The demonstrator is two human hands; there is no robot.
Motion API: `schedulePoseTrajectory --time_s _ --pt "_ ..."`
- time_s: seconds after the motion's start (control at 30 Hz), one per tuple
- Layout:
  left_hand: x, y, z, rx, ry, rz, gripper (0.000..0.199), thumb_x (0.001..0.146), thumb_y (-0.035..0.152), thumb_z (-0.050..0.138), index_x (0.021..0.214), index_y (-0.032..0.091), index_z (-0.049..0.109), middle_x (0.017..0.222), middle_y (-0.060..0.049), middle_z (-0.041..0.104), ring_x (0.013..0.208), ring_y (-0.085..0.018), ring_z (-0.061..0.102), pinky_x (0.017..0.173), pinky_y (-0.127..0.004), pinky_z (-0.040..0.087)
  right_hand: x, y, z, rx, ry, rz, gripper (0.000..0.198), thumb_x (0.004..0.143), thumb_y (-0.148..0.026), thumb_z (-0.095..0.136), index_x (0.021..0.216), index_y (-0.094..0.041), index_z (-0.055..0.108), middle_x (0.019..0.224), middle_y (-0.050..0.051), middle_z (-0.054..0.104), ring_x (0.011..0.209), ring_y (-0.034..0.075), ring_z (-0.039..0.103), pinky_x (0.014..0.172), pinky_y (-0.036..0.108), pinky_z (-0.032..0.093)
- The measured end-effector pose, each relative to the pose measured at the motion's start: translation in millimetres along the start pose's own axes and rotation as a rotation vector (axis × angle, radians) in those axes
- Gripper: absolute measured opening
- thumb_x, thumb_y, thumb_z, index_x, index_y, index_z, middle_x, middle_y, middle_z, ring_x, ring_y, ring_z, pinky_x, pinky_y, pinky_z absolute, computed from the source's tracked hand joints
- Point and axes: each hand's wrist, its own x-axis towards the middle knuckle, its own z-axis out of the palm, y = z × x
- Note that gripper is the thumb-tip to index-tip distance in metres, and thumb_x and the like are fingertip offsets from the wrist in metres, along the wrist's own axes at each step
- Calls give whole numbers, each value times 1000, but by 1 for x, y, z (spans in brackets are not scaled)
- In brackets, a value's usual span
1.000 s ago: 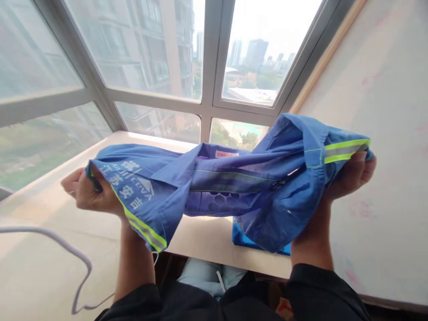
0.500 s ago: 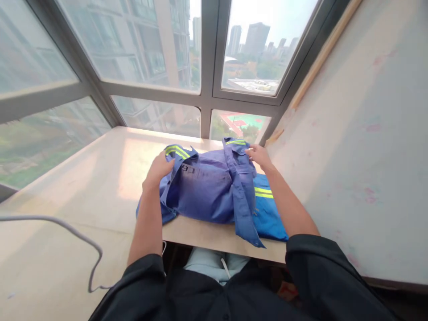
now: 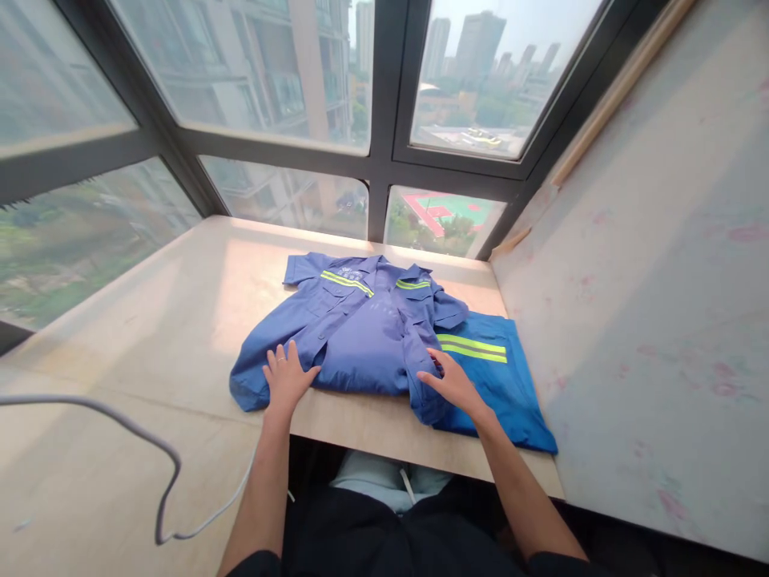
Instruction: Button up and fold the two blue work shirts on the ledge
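A blue short-sleeved work shirt [image 3: 360,353] with yellow-green reflective stripes lies spread on the wooden surface [image 3: 372,417], collar at the far side and front unbuttoned. My left hand [image 3: 288,377] rests on its lower left front panel, fingers spread. At the lower right front edge, my right hand [image 3: 452,383] touches the cloth with thumb and forefinger apart; its other fingers are partly hidden. Under the shirt's right side lies a brighter blue folded garment [image 3: 510,401] with a yellow and grey stripe.
A grey cable [image 3: 162,449] curves over the surface at the left. Tall windows [image 3: 288,72] stand behind, and a floral-patterned wall [image 3: 649,320] rises on the right. The surface's front edge runs just before my body.
The shirt's two front panels, earlier lifted and folded over in my hands, now lie down flatter with the striped chest showing. Both hands have come back toward me to the lower hem.
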Motion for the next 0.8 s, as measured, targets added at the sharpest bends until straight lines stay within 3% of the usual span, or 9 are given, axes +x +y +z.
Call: schedulePoseTrajectory --time_s 0.1,0.17,0.23,0.37,0.43,0.47,0.57,0.63,0.8 --pt "4 -8 -7 -59 -96 -7 60 84 38 57 137 10 54 132 -24 60 123 -39 56 96 -45 46 -1 -2 -4 -47 -44 69 51 75 -40 69 121 -19 65 93 6 72 86 25 66 81 39 52" --pt "7 -11 -16 -132 -124 -28 36 86 33 51 111 16 70 110 -17 72 105 -34 65 85 -40 49 5 -8 -10 0 -101 116 39 74 -39 66 105 -17 70 66 -1 64 67 21 62 70 35 50" --pt "8 -10 -27 -273 -89 -21 27 86 35 51 84 20 73 85 -10 74 88 -30 68 77 -36 49 15 -18 -16 148 -95 143 32 74 -42 65 92 -17 70 57 -3 59 60 19 58 62 31 47" --pt "-1 19 -50 -825 87 -10 36 81 52 59 65 20 63 53 -1 60 55 -18 59 59 -28 45 35 -57 -19 541 307 119 38 78 -51 65 96 -18 69 71 0 66 64 17 59 60 28 48" --pt "-6 46 -55 -1084 159 28 40 83 55 55 65 20 60 57 -1 62 55 -16 58 57 -26 45 42 -79 -7 637 407 46 41 82 -52 61 105 -19 67 77 0 68 65 17 61 60 28 50" --pt "-8 59 -56 -1168 116 77 40 83 56 55 69 19 61 61 -1 64 57 -16 60 58 -26 47 44 -89 2 653 318 3 44 84 -53 60 112 -19 65 77 1 68 65 17 62 59 29 51" --pt "-12 85 -47 -1190 -176 291 38 79 54 62 86 17 68 78 -6 72 72 -19 67 66 -29 52 47 -104 30 596 -301 -169 61 77 -48 72 130 -21 57 94 6 73 79 21 70 69 34 57" --pt "-13 82 -36 -1136 -154 325 40 79 52 62 95 16 70 92 -9 74 84 -22 69 76 -33 54 44 -98 41 522 -451 -232 67 76 -42 75 136 -22 54 109 9 72 90 23 70 82 39 57" --pt "-22 17 -14 -721 250 119 42 84 40 55 113 13 66 117 -18 68 114 -32 62 100 -47 48 20 -51 23 314 -114 -153 55 86 -36 59 138 -19 51 117 13 68 105 26 67 90 45 55"
